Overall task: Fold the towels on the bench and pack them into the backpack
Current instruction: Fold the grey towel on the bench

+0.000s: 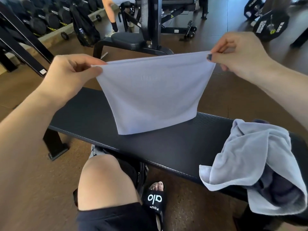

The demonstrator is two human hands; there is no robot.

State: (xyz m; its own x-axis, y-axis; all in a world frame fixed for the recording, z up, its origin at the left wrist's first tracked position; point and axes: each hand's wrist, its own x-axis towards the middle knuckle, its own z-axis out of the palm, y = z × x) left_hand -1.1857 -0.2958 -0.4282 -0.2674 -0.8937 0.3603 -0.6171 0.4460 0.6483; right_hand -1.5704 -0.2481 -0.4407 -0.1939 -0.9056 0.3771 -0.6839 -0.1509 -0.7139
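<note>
Pale lavender cloth hangs in the air above the bench: a folded towel [153, 92], stretched taut along its top edge, its lower edge just at the black padded weight bench [93, 114]. The left hand [70, 75] pinches the towel's top left corner between thumb and fingers; the right hand [240, 54] pinches the top right corner (its thumbnail is painted dark). At the bench's right end lies a second towel [250, 157], crumpled and draped over something dark. Below the bench show a bare knee [103, 179] and a black slide sandal [155, 199]. Beyond, dumbbells [41, 19] line a rack.
</note>
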